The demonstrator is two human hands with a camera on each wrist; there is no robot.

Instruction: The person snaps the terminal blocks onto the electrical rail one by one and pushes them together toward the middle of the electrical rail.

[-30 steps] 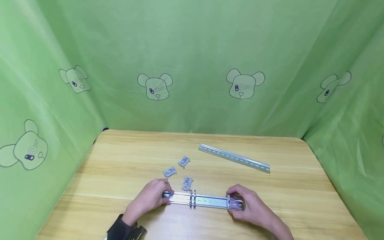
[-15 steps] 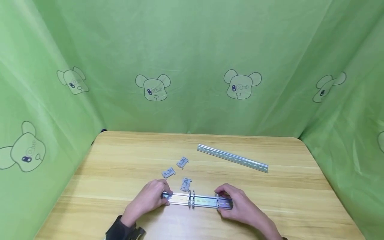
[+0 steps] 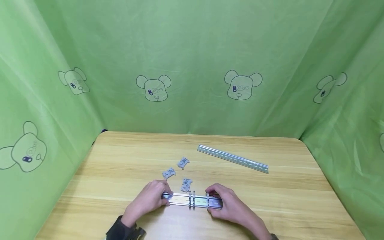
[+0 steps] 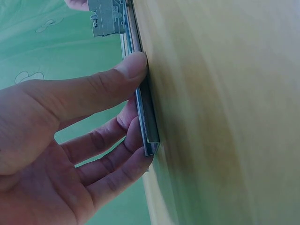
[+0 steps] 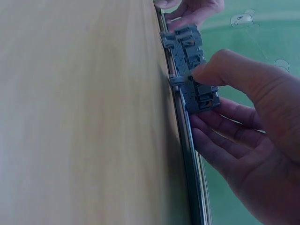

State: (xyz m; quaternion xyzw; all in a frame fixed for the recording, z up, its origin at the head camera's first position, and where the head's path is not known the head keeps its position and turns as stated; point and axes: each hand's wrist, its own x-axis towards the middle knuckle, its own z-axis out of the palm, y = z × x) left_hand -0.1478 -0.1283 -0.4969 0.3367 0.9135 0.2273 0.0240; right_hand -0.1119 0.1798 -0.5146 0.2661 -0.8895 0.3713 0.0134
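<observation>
A slotted metal DIN rail (image 3: pixel 179 199) lies across the near part of the table. My left hand (image 3: pixel 151 197) pinches its left end, thumb on the near edge and fingers on the far edge, as the left wrist view shows too. Two thin grey terminal blocks (image 3: pixel 190 200) stand upright across the rail, close together near its middle. To their right, my right hand (image 3: pixel 229 204) grips another grey terminal block (image 5: pixel 206 96) between thumb and fingers. That block sits on the rail, a small gap apart from the pair. The right hand covers the rail's right end in the head view.
Three loose grey terminal blocks (image 3: pixel 186 184) lie flat beyond the rail. A second slotted DIN rail (image 3: pixel 234 158) rests at an angle farther back on the wooden table (image 3: pixel 135 150). Green cloth (image 3: pixel 192 110) with bear-head prints hangs behind and at both sides.
My right hand has slid left along the rail with its terminal block, narrowing the gap to the standing pair. The left hand keeps its hold on the rail's end.
</observation>
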